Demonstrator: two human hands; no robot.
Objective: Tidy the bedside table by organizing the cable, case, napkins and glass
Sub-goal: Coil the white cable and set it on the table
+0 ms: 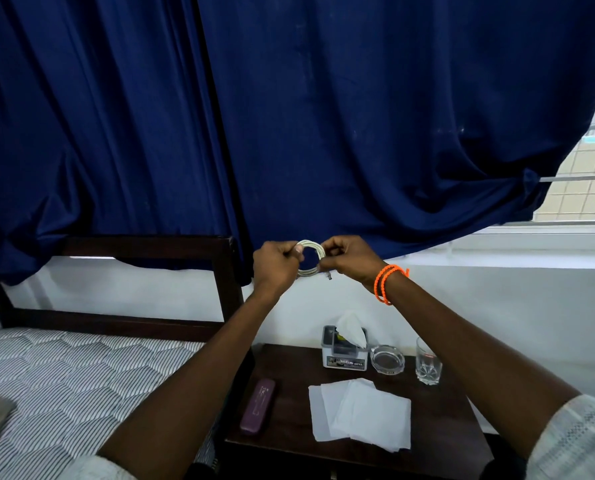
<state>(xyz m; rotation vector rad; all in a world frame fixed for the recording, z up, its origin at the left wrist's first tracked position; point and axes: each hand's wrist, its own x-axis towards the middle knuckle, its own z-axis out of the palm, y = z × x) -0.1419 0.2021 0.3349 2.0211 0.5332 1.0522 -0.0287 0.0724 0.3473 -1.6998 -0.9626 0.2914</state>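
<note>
I hold a white cable (pixel 312 244), wound into a small coil, up in front of the blue curtain. My left hand (pixel 276 264) grips the coil's left side and my right hand (pixel 349 258) pinches its right side, with a plug end hanging just below. Far beneath, on the dark bedside table (pixel 438 419), lie several white napkins (pixel 360 414) spread flat. A purple case (pixel 258 406) rests near the table's left edge. A clear glass (pixel 428 365) stands upright at the back right.
A tissue holder (pixel 345 348) and a glass ashtray (pixel 387 358) stand at the table's back. A bed with a striped mattress (pixel 74 386) and dark headboard (pixel 150 247) lies to the left. The window sill (pixel 531 244) runs at the right.
</note>
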